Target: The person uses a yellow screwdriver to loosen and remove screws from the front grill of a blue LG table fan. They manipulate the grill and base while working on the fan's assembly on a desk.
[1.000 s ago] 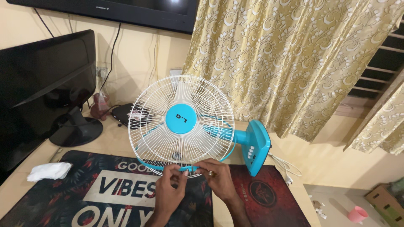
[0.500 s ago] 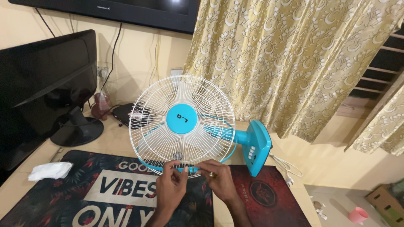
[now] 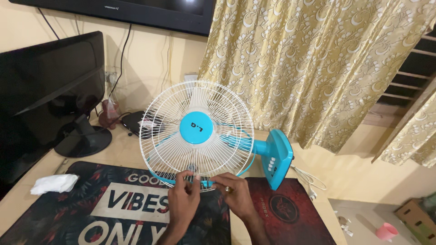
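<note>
Barely anything had shifted since the earlier frame: both hands had stayed at the bottom of the fan's grille, and the fan had not budged on the desk. The table fan (image 3: 196, 131) lay tipped on its side near the middle of the desk (image 3: 131, 152), its white wire grille (image 3: 159, 131) facing up toward the camera, with a turquoise hub at its centre and a turquoise rim band along its lower edge. Its turquoise base (image 3: 278, 159) stuck out toward the right edge of the desk, standing on end over a dark red mouse pad (image 3: 290, 213). The left hand (image 3: 184, 204) was at the lowest point of the rim, fingers curled and pinching the band and wires there. The right hand (image 3: 236, 193) sat just beside it, fingertips pressed together on a small turquoise clip on the same rim. Both hands hovered over a large dark desk mat (image 3: 91, 199) with pale lettering along the front edge. A crumpled white tissue (image 3: 53, 183) lay near the left edge. A black monitor (image 3: 47, 90) stood at the back left corner, and patterned gold curtains (image 3: 318, 68) hung behind the desk.
</note>
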